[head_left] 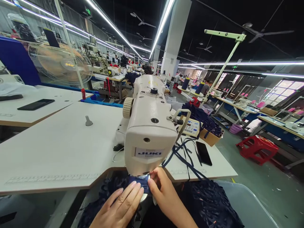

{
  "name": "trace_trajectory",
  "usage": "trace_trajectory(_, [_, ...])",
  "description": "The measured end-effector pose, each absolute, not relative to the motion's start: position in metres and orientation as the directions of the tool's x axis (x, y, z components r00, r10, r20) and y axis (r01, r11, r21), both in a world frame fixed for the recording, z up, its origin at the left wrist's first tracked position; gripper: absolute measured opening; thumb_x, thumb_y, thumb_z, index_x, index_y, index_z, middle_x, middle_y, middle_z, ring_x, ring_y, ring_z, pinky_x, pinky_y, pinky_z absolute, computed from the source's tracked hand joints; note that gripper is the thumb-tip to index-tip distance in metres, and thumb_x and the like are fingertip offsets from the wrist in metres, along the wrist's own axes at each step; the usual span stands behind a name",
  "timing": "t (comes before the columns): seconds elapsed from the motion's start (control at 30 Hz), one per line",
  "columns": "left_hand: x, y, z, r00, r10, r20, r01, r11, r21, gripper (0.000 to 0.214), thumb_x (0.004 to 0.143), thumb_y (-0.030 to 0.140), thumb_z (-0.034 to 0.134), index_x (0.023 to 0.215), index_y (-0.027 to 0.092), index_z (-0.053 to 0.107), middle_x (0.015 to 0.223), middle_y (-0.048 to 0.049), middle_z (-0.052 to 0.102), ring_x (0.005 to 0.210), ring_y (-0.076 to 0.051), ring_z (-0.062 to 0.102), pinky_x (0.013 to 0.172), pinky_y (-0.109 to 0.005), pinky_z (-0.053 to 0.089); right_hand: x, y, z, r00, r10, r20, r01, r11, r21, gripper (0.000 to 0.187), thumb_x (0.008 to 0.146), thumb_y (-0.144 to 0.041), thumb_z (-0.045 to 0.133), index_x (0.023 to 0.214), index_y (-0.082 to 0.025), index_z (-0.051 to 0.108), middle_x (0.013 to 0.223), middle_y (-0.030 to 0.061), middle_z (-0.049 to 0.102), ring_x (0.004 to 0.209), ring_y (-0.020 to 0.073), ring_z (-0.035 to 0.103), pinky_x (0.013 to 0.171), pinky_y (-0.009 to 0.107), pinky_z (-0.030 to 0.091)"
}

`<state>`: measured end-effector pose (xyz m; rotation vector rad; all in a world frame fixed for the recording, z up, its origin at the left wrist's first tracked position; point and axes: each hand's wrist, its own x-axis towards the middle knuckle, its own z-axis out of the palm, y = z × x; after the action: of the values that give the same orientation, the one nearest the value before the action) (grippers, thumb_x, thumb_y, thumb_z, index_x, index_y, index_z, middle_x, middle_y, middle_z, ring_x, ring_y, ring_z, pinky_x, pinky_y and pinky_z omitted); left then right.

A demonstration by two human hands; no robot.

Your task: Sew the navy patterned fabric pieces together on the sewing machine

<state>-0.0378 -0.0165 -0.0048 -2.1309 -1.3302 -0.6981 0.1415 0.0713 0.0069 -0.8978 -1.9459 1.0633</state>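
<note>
From where I stand, a big fan (63, 65) is far left, and a black phone (36, 104) lies near it. Next is the white counter (59, 142). The left hand (123, 204) lies over the dark blue cloth (140, 181), its fingers out flat, pressing and not gripping. The cloth sits right under the front of the sewing machine (149, 126). It looks soft, light and floppy, so I think it could bunch up; flat fingers on top and a pinch at its edge should suit it. The right hand (162, 190) bends its fingers by the cloth's right edge; I can't tell if they pinch it. Farther right are thin blue strips (182, 155) and another phone (203, 153).
</note>
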Motion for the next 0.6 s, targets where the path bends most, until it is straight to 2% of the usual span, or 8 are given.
trace_trajectory(0.07, [-0.040, -0.014, -0.009, 0.418, 0.624, 0.661, 0.900, -0.384, -0.207, 0.050, 0.088, 0.006, 0.029, 0.119, 0.029, 0.061, 0.118, 0.0047, 0.068, 0.129, -0.006, 0.040, 0.112, -0.025, 0.015, 0.150, 0.068, 0.007, -0.528, 0.809, 0.259, 0.215, 0.422, -0.881, 0.027, 0.093, -0.018, 0.046, 0.118, -0.025, 0.051, 0.099, 0.0009, 0.057, 0.087, 0.0145, 0.054, 0.081, 0.026, 0.044])
trace_trajectory(0.13, [-0.040, -0.013, -0.011, 0.425, 0.616, 0.663, 0.897, -0.384, -0.217, 0.049, 0.086, 0.006, 0.032, 0.118, 0.028, 0.062, 0.120, 0.0045, 0.067, 0.130, -0.006, 0.039, 0.112, -0.024, 0.014, 0.155, 0.066, 0.005, -0.542, 0.806, 0.239, 0.219, 0.410, -0.886, 0.033, 0.094, -0.019, 0.046, 0.125, -0.027, 0.048, 0.100, 0.0006, 0.058, 0.090, 0.0149, 0.055, 0.084, 0.027, 0.044])
trace_trajectory(0.23, [-0.035, -0.013, -0.014, 0.308, 0.645, 0.700, 0.924, -0.378, -0.058, 0.042, 0.092, 0.014, 0.032, 0.119, 0.029, 0.060, 0.126, 0.0035, 0.064, 0.128, -0.006, 0.044, 0.113, -0.026, 0.015, 0.154, 0.070, 0.000, -0.533, 0.809, 0.246, 0.236, 0.422, -0.875, 0.034, 0.093, -0.019, 0.048, 0.125, -0.028, 0.051, 0.097, 0.0004, 0.059, 0.089, 0.0158, 0.056, 0.083, 0.028, 0.044])
trace_trajectory(0.3, [-0.030, -0.014, -0.016, 0.234, 0.641, 0.731, 0.927, -0.373, 0.030, 0.038, 0.096, 0.022, 0.032, 0.119, 0.030, 0.060, 0.127, 0.0029, 0.063, 0.124, -0.006, 0.049, 0.114, -0.026, 0.013, 0.151, 0.075, 0.000, -0.537, 0.799, 0.270, 0.248, 0.456, -0.855, 0.032, 0.092, -0.018, 0.050, 0.122, -0.028, 0.054, 0.094, 0.0001, 0.059, 0.086, 0.0161, 0.055, 0.080, 0.028, 0.045])
trace_trajectory(0.37, [-0.026, -0.014, -0.019, 0.199, 0.634, 0.747, 0.933, -0.355, 0.054, 0.037, 0.096, 0.023, 0.032, 0.121, 0.030, 0.060, 0.126, 0.0023, 0.064, 0.120, -0.006, 0.052, 0.114, -0.027, 0.012, 0.147, 0.079, 0.003, -0.553, 0.780, 0.293, 0.255, 0.493, -0.832, 0.026, 0.092, -0.018, 0.050, 0.116, -0.027, 0.058, 0.090, -0.0002, 0.058, 0.084, 0.0163, 0.055, 0.077, 0.027, 0.044])
trace_trajectory(0.47, [-0.025, -0.013, -0.026, 0.185, 0.631, 0.754, 0.949, -0.314, 0.029, 0.041, 0.095, 0.023, 0.031, 0.130, 0.030, 0.052, 0.126, 0.0014, 0.064, 0.124, -0.007, 0.049, 0.115, -0.029, 0.010, 0.143, 0.084, 0.009, -0.578, 0.750, 0.322, 0.243, 0.535, -0.809, 0.015, 0.094, -0.019, 0.047, 0.097, -0.024, 0.061, 0.088, 0.0002, 0.058, 0.082, 0.0162, 0.053, 0.075, 0.027, 0.044])
trace_trajectory(0.6, [-0.027, -0.010, -0.038, 0.183, 0.639, 0.747, 0.968, -0.250, -0.023, 0.047, 0.094, 0.026, 0.034, 0.140, 0.027, 0.040, 0.124, 0.0004, 0.065, 0.135, -0.010, 0.037, 0.116, -0.032, 0.008, 0.140, 0.089, 0.014, -0.598, 0.723, 0.346, 0.236, 0.572, -0.786, 0.019, 0.096, -0.019, 0.044, 0.084, -0.022, 0.059, 0.088, 0.0001, 0.058, 0.083, 0.0153, 0.053, 0.076, 0.026, 0.042])
